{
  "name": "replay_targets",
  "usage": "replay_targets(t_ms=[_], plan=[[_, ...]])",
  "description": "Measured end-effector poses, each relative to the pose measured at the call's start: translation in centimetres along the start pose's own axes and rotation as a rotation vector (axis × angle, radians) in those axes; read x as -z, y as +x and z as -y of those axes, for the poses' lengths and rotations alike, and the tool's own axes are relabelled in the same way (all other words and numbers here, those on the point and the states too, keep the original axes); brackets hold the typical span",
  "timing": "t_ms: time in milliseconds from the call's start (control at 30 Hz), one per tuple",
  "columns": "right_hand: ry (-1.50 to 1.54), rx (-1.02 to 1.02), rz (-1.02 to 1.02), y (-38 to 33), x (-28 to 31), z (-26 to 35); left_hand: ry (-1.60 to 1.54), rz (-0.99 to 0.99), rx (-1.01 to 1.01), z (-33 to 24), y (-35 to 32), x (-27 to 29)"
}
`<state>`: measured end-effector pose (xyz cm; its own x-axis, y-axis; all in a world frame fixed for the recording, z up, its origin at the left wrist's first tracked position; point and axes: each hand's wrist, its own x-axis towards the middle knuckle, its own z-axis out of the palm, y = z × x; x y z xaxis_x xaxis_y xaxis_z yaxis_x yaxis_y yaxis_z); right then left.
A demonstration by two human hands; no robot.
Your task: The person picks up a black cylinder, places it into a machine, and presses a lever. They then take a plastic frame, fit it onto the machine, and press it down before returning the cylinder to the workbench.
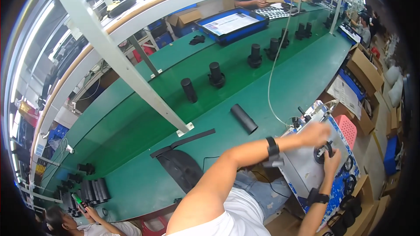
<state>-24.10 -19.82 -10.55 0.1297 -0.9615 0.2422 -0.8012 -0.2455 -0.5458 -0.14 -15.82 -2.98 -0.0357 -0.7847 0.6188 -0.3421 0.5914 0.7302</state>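
Observation:
My right hand [332, 162] is closed on a black ring-shaped part [320, 154], over the grey top of a small work stand [302, 166]. My left hand [316, 134] hovers just beyond that part, near a small metal fixture [313, 114] at the stand's far end; motion smears its fingers, so I cannot see what they hold. Several black rings [349, 183] lie along the stand's right side, on a blue-and-white surface. Each wrist wears a black band. Left of the stand, a black tube [244, 119] lies on the green table.
Black cylindrical parts [216, 75] stand in a row along the green belt [162, 126]. A metal post [127, 70] rises from the table, and a thin cable [270, 83] hangs down. A pink basket [345, 131] and cardboard boxes [365, 67] stand right. Another person [57, 220] works lower left.

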Motion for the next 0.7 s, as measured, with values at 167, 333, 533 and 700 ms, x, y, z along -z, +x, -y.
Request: replay_targets(t_ms=[167, 333, 533, 700], plan=[[-0.642, -0.066, 0.316, 2.8, 1.9, 7.4, 0.426, 0.493, -0.018, 1.5, -6.0, -6.2], [-0.788, -0.011, 0.726, 6.3, 0.7, 5.1, 0.541, 0.612, -0.127, 4.5, -5.7, -5.9], [-0.716, 0.149, 0.474, 6.0, 1.5, 2.7, 0.501, 0.748, -0.122, 5.4, -3.1, -6.4], [-0.602, 0.213, 0.501, 8.4, 0.4, -1.9, 0.665, 0.648, -0.128, 5.7, -4.3, -7.7]])
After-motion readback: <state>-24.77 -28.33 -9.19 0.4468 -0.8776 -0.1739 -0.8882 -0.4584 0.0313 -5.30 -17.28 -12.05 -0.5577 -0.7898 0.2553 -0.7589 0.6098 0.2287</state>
